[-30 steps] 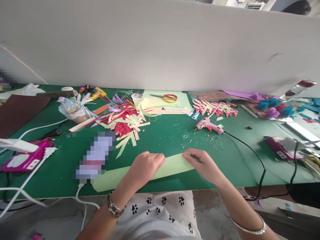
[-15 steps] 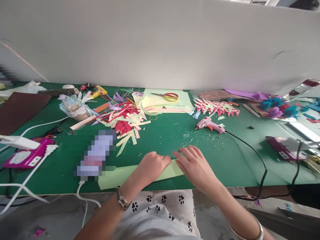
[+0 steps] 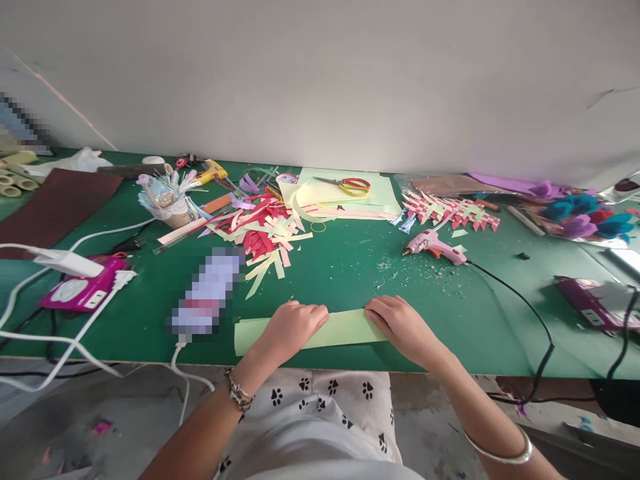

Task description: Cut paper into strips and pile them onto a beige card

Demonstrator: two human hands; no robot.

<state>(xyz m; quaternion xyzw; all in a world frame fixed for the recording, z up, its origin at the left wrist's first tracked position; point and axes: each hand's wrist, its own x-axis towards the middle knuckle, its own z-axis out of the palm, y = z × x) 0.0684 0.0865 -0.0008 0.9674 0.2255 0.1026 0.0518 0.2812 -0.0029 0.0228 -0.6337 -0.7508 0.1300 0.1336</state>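
Note:
A pale green paper strip (image 3: 345, 328), seemingly folded lengthwise, lies along the front edge of the green table. My left hand (image 3: 295, 325) is closed over its left half, fingers curled on the far edge. Over the right end, my right hand (image 3: 403, 327) grips the same edge with bent fingers pressed together. The thumbs are mostly hidden, and the strip's right end is covered by that hand. Between the two hands a stretch of the strip shows flat.
A pink glue gun (image 3: 435, 247) lies beyond my right hand, its cord running right. Paper strips (image 3: 263, 233) pile up at centre left. Scissors (image 3: 347, 185) rest on green sheets (image 3: 385, 197). A blurred phone-like object (image 3: 207, 290) and a magenta power strip (image 3: 93, 287) lie left.
My hands have moved apart, and both now hold the strip's far edge. The strip lies straighter and looks narrower at its left end. The camera view has shifted slightly left.

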